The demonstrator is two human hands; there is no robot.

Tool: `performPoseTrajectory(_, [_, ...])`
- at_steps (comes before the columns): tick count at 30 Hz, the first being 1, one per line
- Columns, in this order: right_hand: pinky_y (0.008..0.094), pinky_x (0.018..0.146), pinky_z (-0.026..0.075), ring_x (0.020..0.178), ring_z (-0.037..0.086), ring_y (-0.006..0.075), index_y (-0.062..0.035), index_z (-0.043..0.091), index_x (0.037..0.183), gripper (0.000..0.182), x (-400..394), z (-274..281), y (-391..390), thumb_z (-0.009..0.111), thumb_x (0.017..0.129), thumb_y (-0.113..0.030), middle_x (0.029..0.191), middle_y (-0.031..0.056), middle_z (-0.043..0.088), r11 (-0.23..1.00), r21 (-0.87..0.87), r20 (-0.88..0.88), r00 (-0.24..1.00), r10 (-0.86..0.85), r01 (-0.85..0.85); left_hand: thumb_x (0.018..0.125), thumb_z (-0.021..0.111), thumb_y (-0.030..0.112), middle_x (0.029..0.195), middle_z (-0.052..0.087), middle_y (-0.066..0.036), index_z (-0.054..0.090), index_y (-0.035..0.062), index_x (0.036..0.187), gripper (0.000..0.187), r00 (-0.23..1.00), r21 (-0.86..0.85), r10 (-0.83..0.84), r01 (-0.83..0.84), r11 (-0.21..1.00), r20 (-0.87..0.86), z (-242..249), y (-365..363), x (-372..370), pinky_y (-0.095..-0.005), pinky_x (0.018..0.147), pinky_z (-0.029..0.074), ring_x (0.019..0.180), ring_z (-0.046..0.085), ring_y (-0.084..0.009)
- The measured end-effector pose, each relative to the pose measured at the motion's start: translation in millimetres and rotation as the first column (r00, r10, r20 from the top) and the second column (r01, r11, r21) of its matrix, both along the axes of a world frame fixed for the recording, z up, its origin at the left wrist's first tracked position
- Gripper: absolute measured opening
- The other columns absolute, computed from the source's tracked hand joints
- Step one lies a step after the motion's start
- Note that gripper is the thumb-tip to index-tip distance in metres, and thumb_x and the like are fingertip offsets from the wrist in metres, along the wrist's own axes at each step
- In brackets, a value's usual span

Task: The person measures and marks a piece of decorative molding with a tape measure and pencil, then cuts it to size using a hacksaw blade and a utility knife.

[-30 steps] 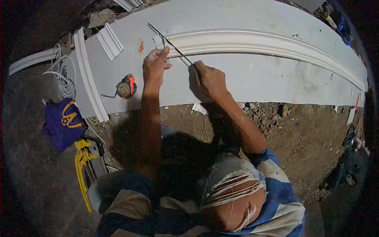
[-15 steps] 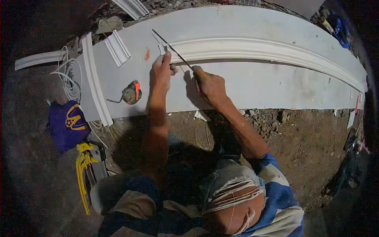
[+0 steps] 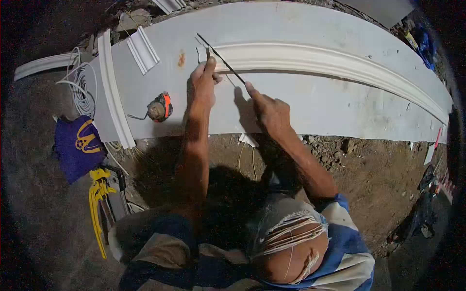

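Observation:
My right hand is closed around the near end of a thin dark blade-like tool. The tool slants up and left across the left end of a long white moulding. My left hand grips that end of the moulding, thumb on top and fingers underneath. The moulding curves over a pale grey board toward its right end. A tape measure with an orange edge lies on the board, left of my left forearm.
Other white moulding pieces lie at the left. Beside them are coiled white cable, a purple cloth and a yellow-handled tool. Rubble borders the board's near edge. A blue bag is at the far right.
My right hand has moved right and down, drawing the dark tool with it across the moulding's end. My left hand still holds the moulding. The whole view has shifted slightly.

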State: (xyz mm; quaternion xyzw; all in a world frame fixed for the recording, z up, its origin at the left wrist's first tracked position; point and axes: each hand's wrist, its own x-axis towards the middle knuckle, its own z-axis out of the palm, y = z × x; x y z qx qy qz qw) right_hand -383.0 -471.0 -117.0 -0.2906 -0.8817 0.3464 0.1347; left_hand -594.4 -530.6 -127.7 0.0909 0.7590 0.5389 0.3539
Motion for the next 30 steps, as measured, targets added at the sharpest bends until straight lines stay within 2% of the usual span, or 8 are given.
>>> performPoseTrajectory(4, [0.0387,0.057,0.051,0.062,0.064,0.0270,-0.0272,0.044,0.142,0.064,-51.7,-2.5,11.8,0.055,0.083,-0.005,0.080,0.0077,0.067,0.997,0.071,0.017,1.000,-0.001,0.000,0.094,0.058,0.043,0.068,0.053,-0.001,0.063,0.0012,0.096,0.042,0.998,0.074,0.005,-0.010,0.997,0.065,4.1,4.6,2.0,-0.0256,0.064,0.045,0.062,0.050,-0.0106])
performPoseTrajectory(9, [0.0365,0.061,0.053,0.069,0.067,0.0268,-0.0257,0.046,0.141,0.060,-7.0,-9.0,-4.3,0.054,0.085,-0.006,0.084,0.0085,0.068,0.990,-0.138,-0.036,0.999,-0.039,0.034,0.094,0.058,0.042,0.072,0.057,-0.002,0.064,0.0018,0.094,0.040,0.993,0.133,0.041,-0.055,0.990,0.111,0.4,1.0,1.0,-0.0269,0.065,0.045,0.063,0.051,-0.0109])
performPoseTrajectory(13, [0.0432,0.056,0.050,0.062,0.064,0.0297,-0.0262,0.042,0.143,0.065,-3.2,-15.0,-9.7,0.061,0.082,-0.014,0.078,0.0089,0.066,0.994,-0.108,-0.021,0.999,-0.027,0.025,0.093,0.060,0.043,0.069,0.056,-0.002,0.064,0.0031,0.090,0.040,0.999,-0.022,-0.007,0.006,1.000,-0.034,1.2,-0.5,0.6,-0.0257,0.065,0.045,0.064,0.053,-0.0119])
performPoseTrajectory(16, [0.0373,0.060,0.052,0.069,0.066,0.0294,-0.0290,0.045,0.141,0.058,-41.5,-6.5,6.4,0.052,0.088,-0.006,0.086,0.0118,0.068,0.998,-0.026,-0.096,0.994,-0.061,0.059,0.092,0.061,0.044,0.067,0.055,-0.002,0.064,0.0025,0.092,0.041,0.999,0.081,0.023,-0.025,0.996,0.031,-2.1,2.0,1.4,-0.0247,0.064,0.045,0.063,0.054,-0.0114])
performPoseTrajectory(22, [0.0410,0.051,0.048,0.061,0.064,0.0262,-0.0274,0.042,0.143,0.061,3.1,-11.9,-10.6,0.058,0.085,-0.017,0.079,0.0070,0.066,0.982,-0.190,-0.111,0.993,-0.037,0.016,0.092,0.060,0.044,0.068,0.057,-0.004,0.063,0.0022,0.092,0.042,0.998,0.078,0.015,-0.019,0.997,0.056,-1.0,0.7,0.1,-0.0257,0.066,0.045,0.064,0.055,-0.0118])
performPoseTrajectory(25, [0.0401,0.050,0.048,0.058,0.063,0.0276,-0.0251,0.043,0.142,0.061,-2.7,-11.7,-10.0,0.059,0.084,-0.017,0.078,0.0070,0.065,0.999,0.011,-0.011,0.999,-0.031,0.031,0.092,0.060,0.046,0.070,0.059,-0.005,0.063,0.0000,0.096,0.046,0.998,-0.065,-0.022,0.019,0.998,-0.052,4.6,1.5,2.6,-0.0261,0.068,0.045,0.067,0.055,-0.0124])
performPoseTrajectory(27, [0.0403,0.057,0.051,0.062,0.064,0.0283,-0.0272,0.050,0.138,0.058,-46.3,-10.7,0.2,0.056,0.084,-0.008,0.080,0.0107,0.067,0.996,0.075,0.018,0.998,-0.057,0.056,0.092,0.061,0.044,0.069,0.058,-0.005,0.063,0.0001,0.095,0.044,0.997,0.109,0.036,-0.043,0.993,0.073,-3.2,3.1,2.3,-0.0259,0.067,0.044,0.066,0.055,-0.0121])
performPoseTrajectory(30, [0.0398,0.056,0.051,0.061,0.063,0.0289,-0.0283,0.050,0.137,0.057,-47.7,4.1,7.2,0.054,0.084,-0.007,0.082,0.0100,0.068,0.997,-0.042,-0.016,0.998,-0.062,0.061,0.092,0.062,0.041,0.068,0.058,-0.004,0.063,0.0008,0.094,0.040,0.997,0.033,0.057,-0.059,0.998,0.059,6.0,3.6,3.7,-0.0254,0.066,0.044,0.065,0.055,-0.0115])
